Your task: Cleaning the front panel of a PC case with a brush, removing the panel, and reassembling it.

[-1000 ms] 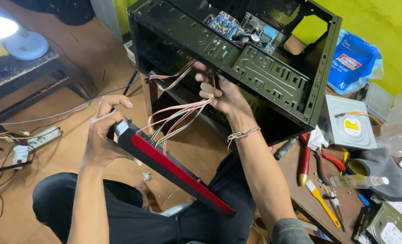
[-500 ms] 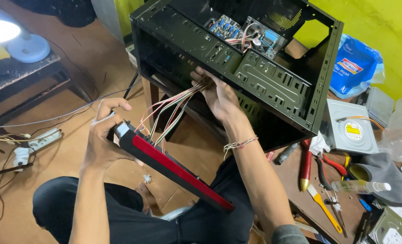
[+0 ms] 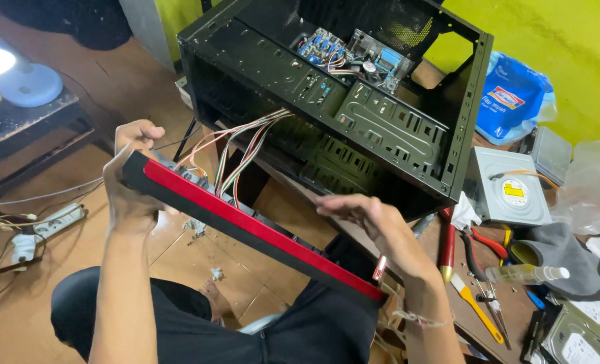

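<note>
Head view: your left hand (image 3: pixel 130 182) clamps the far-left end of the red-and-black front panel (image 3: pixel 246 226), detached from the computer case (image 3: pixel 354 101) yet tethered by its cable bundle (image 3: pixel 236 152), while your right hand (image 3: pixel 371 219) hovers open, empty.

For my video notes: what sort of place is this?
Probably a small home computer-repair corner: an open black metal computer case, a loose grey optical disc drive, and red-handled pliers on the cluttered wooden table.
</note>
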